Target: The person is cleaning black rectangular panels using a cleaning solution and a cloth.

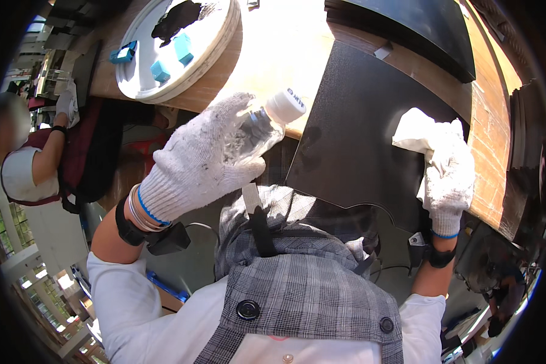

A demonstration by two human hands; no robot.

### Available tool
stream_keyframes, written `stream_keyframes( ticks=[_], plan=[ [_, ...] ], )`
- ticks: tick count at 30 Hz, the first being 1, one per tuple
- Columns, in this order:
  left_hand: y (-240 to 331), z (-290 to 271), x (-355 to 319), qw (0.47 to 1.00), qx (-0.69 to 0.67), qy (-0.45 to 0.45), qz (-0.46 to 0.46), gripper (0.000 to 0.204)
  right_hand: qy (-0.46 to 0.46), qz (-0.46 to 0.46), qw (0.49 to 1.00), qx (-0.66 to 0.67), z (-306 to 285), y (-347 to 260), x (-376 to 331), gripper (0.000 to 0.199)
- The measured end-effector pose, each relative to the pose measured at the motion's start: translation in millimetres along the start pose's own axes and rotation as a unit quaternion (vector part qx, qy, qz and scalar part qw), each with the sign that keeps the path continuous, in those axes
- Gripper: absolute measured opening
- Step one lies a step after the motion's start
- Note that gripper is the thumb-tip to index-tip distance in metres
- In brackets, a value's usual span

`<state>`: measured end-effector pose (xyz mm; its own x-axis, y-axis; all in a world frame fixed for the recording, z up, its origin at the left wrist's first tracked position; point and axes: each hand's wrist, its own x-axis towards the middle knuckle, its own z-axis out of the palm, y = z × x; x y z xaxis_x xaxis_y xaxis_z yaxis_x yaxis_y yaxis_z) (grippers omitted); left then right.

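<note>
At the workbench, seen from above: a person in a grey checked vest over a white shirt (297, 291) stands at a light wooden bench (279, 54).
Left hand: the left hand (203, 161), in a white knitted work glove with a blue band at the cuff, is raised in front of the chest; its fingers are curled around a clear plastic bottle with a white cap (273, 118), thumb below and fingers over the top.
Bottle: it lies tilted, cap pointing up and to the right, over the near edge of the bench, just beside the left edge of the panel.
Right hand: the right hand (448, 182), in a matching white glove, has its fingers pressed together and bunched on a crumpled white cloth (420, 133).
Cloth: it rests on a flat matte black panel (358, 127), near the panel's right edge.
Black panel: it lies on the bench, its near edge hanging over toward the person's body; a second dark panel (406, 30) lies beyond it.
Wrists: a black band sits on each wrist, the left one carrying a small black box (167, 238).
Far left of the bench: a round white disc (215, 36) holds a black patch and two small blue blocks (173, 57).
Left edge of view: another person in a dark red apron (73, 158) stands well apart.
</note>
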<state>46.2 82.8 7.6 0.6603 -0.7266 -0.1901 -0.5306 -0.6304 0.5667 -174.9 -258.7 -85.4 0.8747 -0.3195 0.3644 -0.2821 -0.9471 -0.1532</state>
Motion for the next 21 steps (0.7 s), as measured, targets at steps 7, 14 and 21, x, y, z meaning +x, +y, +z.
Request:
stream_keyframes(
  ticks=[7,14,21],
  plan=[
    [-32.7,-15.6,112.6,0.935,-0.059,0.312,0.161,0.081,0.027,-0.121,0.971,0.202,-0.8,-17.6,24.7,0.047],
    [-33.7,-17.8,197.6,0.908,-0.238,0.176,0.296,0.053,-0.023,-0.08,0.994,0.069,-11.7,-17.8,13.5,0.032],
    [-62.5,19.8,206.6,0.914,0.123,0.311,0.23,0.063,-0.009,-0.092,0.992,0.089,-10.3,-21.6,23.4,0.036]
  ],
)
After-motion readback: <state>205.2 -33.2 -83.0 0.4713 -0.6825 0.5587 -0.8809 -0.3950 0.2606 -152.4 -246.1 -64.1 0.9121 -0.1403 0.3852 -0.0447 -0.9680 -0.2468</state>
